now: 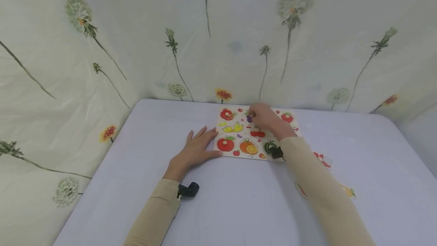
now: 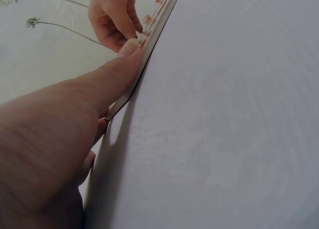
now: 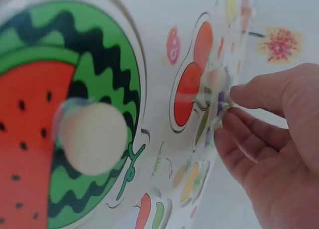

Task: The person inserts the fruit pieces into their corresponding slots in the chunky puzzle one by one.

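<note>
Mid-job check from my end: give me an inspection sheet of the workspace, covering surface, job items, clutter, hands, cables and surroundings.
Surface: pale tabletop, the fruit board lying flat on it toward the far edge.
Job items: purple piece at the right hand's fingertips; red-and-white piece and yellow piece lie off the board, beside the right sleeve, which covers part of the view.
Clutter: nothing seen beyond those loose pieces.
Left hand: fingers spread, touching the board's left side.
Right hand: pinches the purple piece over the board.
Cables: nothing seen.
Surroundings: pale sheet with flower prints behind and left of the tabletop.
</note>
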`<control>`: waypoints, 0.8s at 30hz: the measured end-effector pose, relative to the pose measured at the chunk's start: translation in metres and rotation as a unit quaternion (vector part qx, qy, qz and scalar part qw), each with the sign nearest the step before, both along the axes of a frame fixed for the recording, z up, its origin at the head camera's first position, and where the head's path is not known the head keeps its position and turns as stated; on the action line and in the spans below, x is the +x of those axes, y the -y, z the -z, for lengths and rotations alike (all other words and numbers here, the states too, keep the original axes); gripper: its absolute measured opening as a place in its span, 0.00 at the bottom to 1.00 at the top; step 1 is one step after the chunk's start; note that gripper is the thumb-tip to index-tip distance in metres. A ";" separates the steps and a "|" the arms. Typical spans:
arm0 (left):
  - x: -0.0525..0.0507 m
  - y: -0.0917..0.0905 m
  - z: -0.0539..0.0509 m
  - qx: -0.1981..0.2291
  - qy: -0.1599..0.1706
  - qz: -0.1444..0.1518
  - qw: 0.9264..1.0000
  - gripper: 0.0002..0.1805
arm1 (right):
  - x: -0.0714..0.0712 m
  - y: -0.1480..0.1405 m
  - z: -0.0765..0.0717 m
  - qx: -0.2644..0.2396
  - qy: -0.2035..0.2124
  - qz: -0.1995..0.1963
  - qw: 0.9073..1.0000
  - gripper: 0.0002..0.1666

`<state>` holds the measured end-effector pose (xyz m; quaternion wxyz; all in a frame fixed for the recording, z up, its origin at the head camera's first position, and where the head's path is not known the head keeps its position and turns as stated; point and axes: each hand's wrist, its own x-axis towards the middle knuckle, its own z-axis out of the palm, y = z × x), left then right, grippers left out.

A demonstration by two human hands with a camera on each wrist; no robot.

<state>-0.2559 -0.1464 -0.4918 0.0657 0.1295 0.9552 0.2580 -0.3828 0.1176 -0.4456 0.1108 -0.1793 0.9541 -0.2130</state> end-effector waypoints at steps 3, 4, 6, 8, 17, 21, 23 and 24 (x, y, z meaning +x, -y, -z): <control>0.000 0.000 0.001 0.002 0.000 0.001 1.000 0.46 | 0.005 -0.002 0.000 -0.003 0.012 0.001 1.000 0.18; 0.000 0.000 0.002 -0.001 0.000 0.002 1.000 0.46 | 0.007 -0.003 -0.001 -0.001 0.013 0.000 1.000 0.18; -0.001 0.001 0.003 -0.002 -0.004 0.003 1.000 0.46 | 0.012 -0.003 -0.001 0.002 0.011 -0.001 1.000 0.18; -0.001 0.001 0.004 -0.008 -0.007 0.003 1.000 0.46 | 0.016 -0.003 -0.001 0.003 0.005 -0.003 1.000 0.18; -0.001 0.001 0.005 -0.004 -0.008 0.007 1.000 0.46 | 0.038 -0.006 -0.003 -0.002 -0.007 0.021 1.000 0.21; -0.002 0.001 0.006 -0.004 -0.012 0.006 1.000 0.46 | 0.045 -0.011 -0.003 0.003 -0.021 0.021 1.000 0.20; -0.002 0.001 0.007 -0.004 -0.014 0.006 1.000 0.46 | 0.048 -0.014 -0.003 0.007 -0.029 0.021 0.999 0.20; -0.002 0.001 0.007 -0.005 -0.014 0.006 1.000 0.46 | 0.049 -0.016 -0.002 0.007 -0.031 0.020 0.999 0.20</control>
